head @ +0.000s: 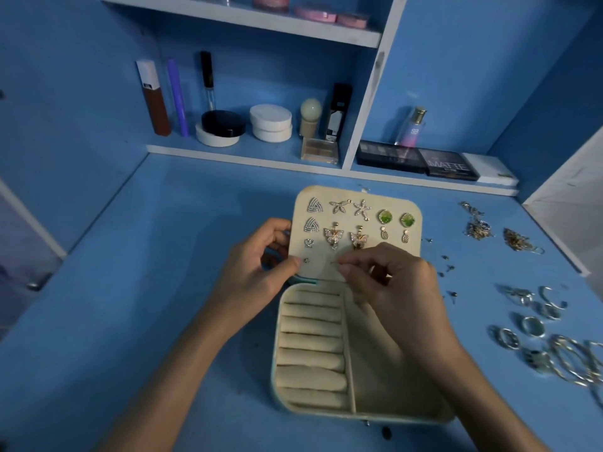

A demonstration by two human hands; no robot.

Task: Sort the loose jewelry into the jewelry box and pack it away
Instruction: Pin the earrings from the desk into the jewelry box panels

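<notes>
Pinching a small stud (333,263) between thumb and forefinger, the right hand (391,282) is holding it against the lower row of the earring panel (346,194) — the raised inner flap of the open jewelry box (359,415). The left hand (257,275) is gripping that panel's left edge, thumb on its face. The box is lying on the blue desk (163,288), while loose rings (535,326) and tangled chains (478,228) are lying off to its right — apart from it.

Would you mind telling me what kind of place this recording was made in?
Probably a home vanity: shelves hold makeup compacts, an eyeshadow palette and a perfume bottle, above an open jewelry box.
</notes>
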